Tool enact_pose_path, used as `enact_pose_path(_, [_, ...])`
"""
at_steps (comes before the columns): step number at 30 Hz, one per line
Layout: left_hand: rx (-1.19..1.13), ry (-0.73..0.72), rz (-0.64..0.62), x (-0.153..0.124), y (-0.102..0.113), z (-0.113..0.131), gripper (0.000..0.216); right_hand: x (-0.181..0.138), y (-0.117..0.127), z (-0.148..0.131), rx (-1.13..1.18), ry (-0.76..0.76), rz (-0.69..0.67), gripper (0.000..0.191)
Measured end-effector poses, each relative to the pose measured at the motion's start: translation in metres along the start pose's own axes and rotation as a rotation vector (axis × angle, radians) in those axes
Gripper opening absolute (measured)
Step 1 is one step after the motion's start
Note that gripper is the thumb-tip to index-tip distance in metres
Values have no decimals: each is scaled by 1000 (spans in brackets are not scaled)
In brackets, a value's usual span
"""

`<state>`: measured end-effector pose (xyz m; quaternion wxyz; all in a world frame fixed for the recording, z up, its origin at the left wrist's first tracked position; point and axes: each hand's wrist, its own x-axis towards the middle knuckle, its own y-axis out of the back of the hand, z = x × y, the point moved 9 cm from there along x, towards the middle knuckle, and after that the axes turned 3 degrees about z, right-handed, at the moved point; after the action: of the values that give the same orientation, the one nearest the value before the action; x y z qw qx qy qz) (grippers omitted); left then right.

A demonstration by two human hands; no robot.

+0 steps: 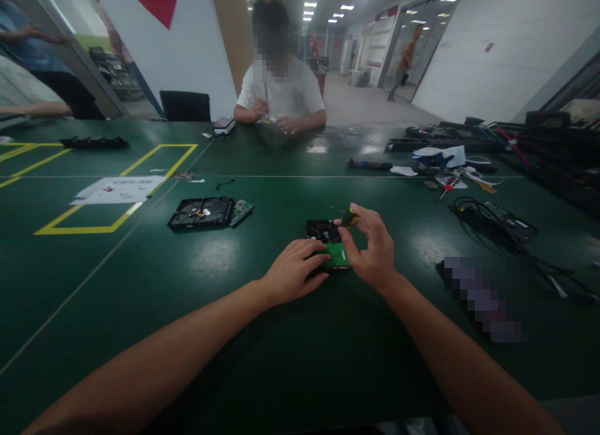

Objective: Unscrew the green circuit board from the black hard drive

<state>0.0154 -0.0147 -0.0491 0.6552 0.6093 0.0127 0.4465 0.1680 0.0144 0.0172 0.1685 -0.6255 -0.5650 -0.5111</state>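
A small black hard drive (pixel 322 230) with a green circuit board (pixel 338 255) lies on the green table in front of me. My left hand (pixel 293 271) rests on its near left edge, fingers curled over it and holding it down. My right hand (pixel 370 244) is closed around a screwdriver with a yellow and black handle (pixel 349 218), held upright over the drive. The tool's tip is hidden behind my fingers.
A second opened drive (pixel 202 212) lies to the left beside a loose green board (pixel 242 211). Yellow tape outlines (pixel 117 217) and a paper sheet (pixel 119 189) mark the left side. Cables and tools (pixel 492 216) crowd the right. A person in white (pixel 280 91) works across the table.
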Motion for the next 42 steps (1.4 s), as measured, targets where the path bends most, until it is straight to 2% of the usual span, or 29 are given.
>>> enact_pose_path(5, [-2, 6, -19, 0, -2, -1, 34, -2, -4, -1, 44, -27, -34, 65])
enact_pose_path(12, [-15, 2, -2, 0, -1, -1, 34, -1, 1, 3, -3, -52, 21, 59])
enact_pose_path(18, [-14, 8, -7, 0, -3, -2, 33, -6, -6, 12, 117, -129, 5, 59])
enact_pose_path(22, [-20, 4, -8, 1, -2, -1, 33, -3, -5, 8, 85, -99, -24, 60])
enact_pose_path(27, [-8, 12, -9, 0, -2, -1, 34, 2, 5, -2, -67, 7, 50, 59])
enact_pose_path(30, [-13, 7, -3, -1, -2, -1, 34, 1, 6, -1, -53, -9, 74, 59])
enact_pose_path(36, [-22, 13, -12, -1, -2, -1, 36, -3, 0, 2, -7, -48, 18, 61])
enact_pose_path(42, [-24, 15, -16, -2, -3, -4, 37, 5, 7, -7, -121, 28, 40, 55])
